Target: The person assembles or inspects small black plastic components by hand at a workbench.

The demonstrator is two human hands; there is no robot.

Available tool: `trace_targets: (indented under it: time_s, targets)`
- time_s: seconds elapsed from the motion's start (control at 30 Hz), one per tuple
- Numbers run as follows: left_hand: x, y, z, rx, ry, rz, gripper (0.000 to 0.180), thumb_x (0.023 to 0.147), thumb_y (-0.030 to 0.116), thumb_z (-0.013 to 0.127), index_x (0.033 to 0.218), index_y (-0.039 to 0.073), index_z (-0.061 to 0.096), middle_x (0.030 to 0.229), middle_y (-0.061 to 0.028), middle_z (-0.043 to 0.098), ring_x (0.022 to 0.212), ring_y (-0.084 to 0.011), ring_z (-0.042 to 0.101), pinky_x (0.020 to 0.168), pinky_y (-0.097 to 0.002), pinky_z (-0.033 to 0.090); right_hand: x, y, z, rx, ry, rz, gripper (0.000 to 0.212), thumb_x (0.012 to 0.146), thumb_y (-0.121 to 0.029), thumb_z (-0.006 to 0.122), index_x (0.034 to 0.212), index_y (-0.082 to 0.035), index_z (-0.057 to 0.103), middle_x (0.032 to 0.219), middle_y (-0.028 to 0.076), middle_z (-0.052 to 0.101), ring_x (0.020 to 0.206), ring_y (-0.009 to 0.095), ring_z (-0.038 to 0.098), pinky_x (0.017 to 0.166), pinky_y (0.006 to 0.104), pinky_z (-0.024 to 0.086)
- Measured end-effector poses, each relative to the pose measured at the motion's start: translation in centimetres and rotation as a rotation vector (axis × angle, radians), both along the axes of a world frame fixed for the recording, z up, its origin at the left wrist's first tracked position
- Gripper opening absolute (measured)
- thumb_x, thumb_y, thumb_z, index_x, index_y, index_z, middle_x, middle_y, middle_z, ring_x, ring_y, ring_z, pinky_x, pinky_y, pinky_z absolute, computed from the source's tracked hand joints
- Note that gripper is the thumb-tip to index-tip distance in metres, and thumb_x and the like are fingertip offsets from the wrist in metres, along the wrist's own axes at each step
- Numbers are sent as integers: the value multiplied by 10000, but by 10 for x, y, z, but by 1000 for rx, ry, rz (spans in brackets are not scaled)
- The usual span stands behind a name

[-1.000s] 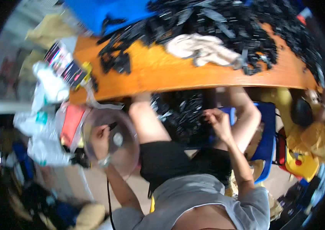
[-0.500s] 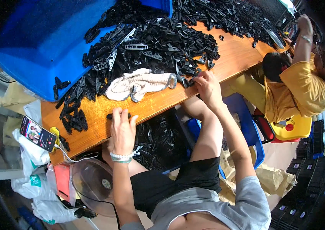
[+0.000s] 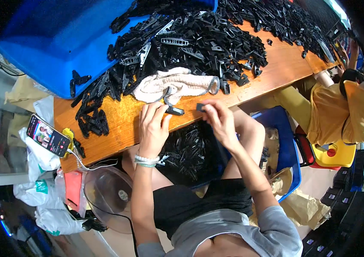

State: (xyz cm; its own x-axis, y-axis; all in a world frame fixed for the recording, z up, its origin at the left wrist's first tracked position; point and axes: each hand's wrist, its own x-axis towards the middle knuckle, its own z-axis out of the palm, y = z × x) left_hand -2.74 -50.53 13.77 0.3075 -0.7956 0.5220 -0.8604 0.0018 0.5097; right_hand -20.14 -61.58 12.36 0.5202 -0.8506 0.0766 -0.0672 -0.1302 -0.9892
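Near the front edge of the wooden table (image 3: 117, 128), my left hand (image 3: 152, 130) pinches a black oblong plastic part (image 3: 174, 111) that points to the right. My right hand (image 3: 220, 122) grips a small dark flat plastic piece (image 3: 200, 107) by its edge, a short way from the other part. The two parts are apart. Just behind them a cream cloth (image 3: 173, 85) lies crumpled against a large pile of black plastic parts (image 3: 203, 47). A smaller group of black parts (image 3: 94, 123) lies left of my left hand.
A big blue tub (image 3: 57, 60) lies tipped at the back left. A phone (image 3: 48, 135) on a cable leans by the table's left end. Black parts fill a container (image 3: 195, 150) under the table. At right, a person in yellow (image 3: 323, 113) sits by a blue bin (image 3: 291, 158).
My right hand has come left from the edge of the pile, now with a small dark piece. My left hand has lifted its black part toward it. The view has shifted somewhat.
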Motion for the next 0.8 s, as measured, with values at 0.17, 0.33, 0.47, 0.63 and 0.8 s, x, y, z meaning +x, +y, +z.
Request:
trace_targets:
  time_s: [0.17, 0.33, 0.47, 0.63, 0.8]
  targets:
    - [-7, -1, -9, -101, 82, -8, 163, 741, -22, 686, 893, -14, 627, 897, -135, 590, 843, -321, 557, 752, -412, 473, 14, 4, 10, 123, 71, 300, 318, 870, -69, 644, 1184, -28, 620, 897, 72, 688, 702, 98, 594, 659, 245, 491]
    - [-6, 6, -17, -140, 168, -4, 215, 743, -51, 677, 955, -27, 662, 921, -134, 607, 865, -307, 575, 760, -383, 485, 14, 1, 22, -323, 291, 269, 313, 810, -73, 693, 1113, -11, 648, 828, 172, 647, 645, 256, 612, 625, 341, 482]
    - [-6, 6, -16, -156, 213, -12, 187, 754, -80, 654, 936, -45, 681, 918, -134, 620, 869, -294, 589, 762, -368, 493, 13, -9, 18, -380, 348, 274, 279, 755, -90, 732, 1020, -11, 690, 835, 134, 592, 773, 297, 581, 699, 376, 460]
    - [-9, 8, -7, -143, 230, -18, 261, 832, -36, 583, 1087, -47, 636, 924, -159, 623, 856, -321, 584, 766, -384, 486, 32, -8, 19, -603, 289, 367, 277, 717, -108, 755, 974, -15, 710, 896, 113, 577, 913, 280, 534, 796, 374, 429]
    - [-6, 16, -9, -145, 248, -29, 311, 852, -26, 564, 1160, -36, 609, 918, -162, 636, 838, -323, 588, 772, -394, 484, 31, 4, 13, -544, 271, 276, 278, 737, -52, 737, 1000, 25, 686, 903, 111, 584, 895, 273, 546, 795, 338, 439]
